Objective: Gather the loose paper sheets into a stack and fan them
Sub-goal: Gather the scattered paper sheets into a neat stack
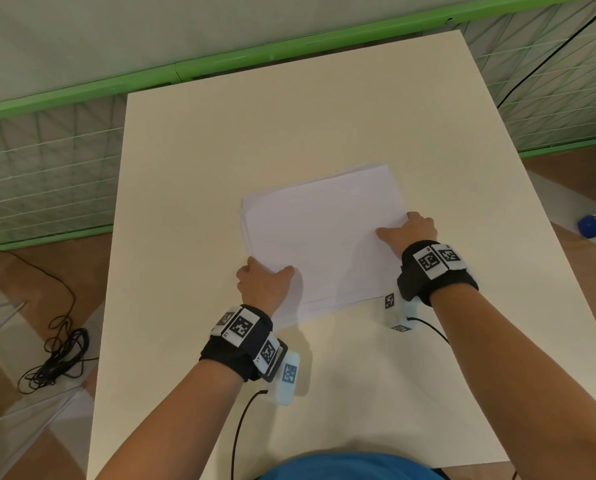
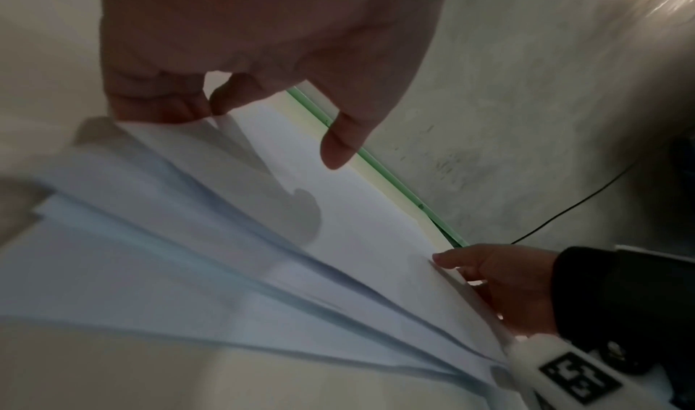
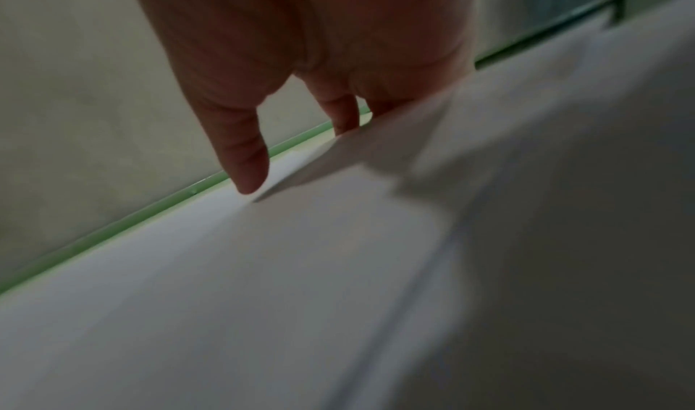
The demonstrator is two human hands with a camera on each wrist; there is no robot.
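A stack of white paper sheets (image 1: 324, 233) lies on the cream table (image 1: 220, 150), slightly skewed, its near edges spread into thin steps (image 2: 263, 282). My left hand (image 1: 267, 270) is at the stack's near-left corner, with curled fingers (image 2: 161, 110) at the edge of the top sheets and the thumb (image 2: 338, 148) over the paper. My right hand (image 1: 404, 226) holds the right edge, thumb on top and fingers (image 3: 346, 119) under a lifted edge of the paper (image 3: 225, 267). The left wrist view also shows the right hand (image 2: 500, 282) pinching that side.
A green rail with wire mesh (image 1: 185, 67) runs behind and beside the table. A coiled black cable (image 1: 57, 358) lies on the floor at the left. A white object with a blue cap (image 1: 594, 225) sits off the table's right side.
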